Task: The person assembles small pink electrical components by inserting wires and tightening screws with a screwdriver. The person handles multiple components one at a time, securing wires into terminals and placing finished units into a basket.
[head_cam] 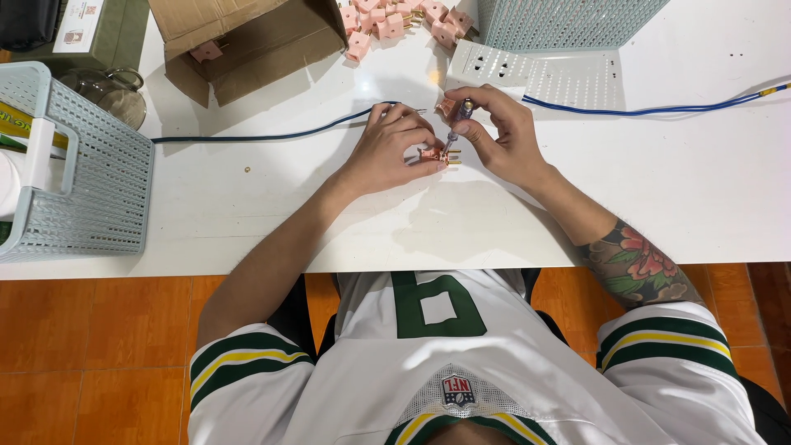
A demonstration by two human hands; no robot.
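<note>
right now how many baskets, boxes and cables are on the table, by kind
light blue plastic baskets: 2, one at the left edge, one at the top right
brown cardboard box: 1
blue cables: 2, one running left, one running right
total: 5

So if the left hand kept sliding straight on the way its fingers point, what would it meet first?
Probably the right hand, just past the small pink plug with brass prongs that the left hand pinches; the slim screwdriver stands there too. Depth is hard to judge.
</note>
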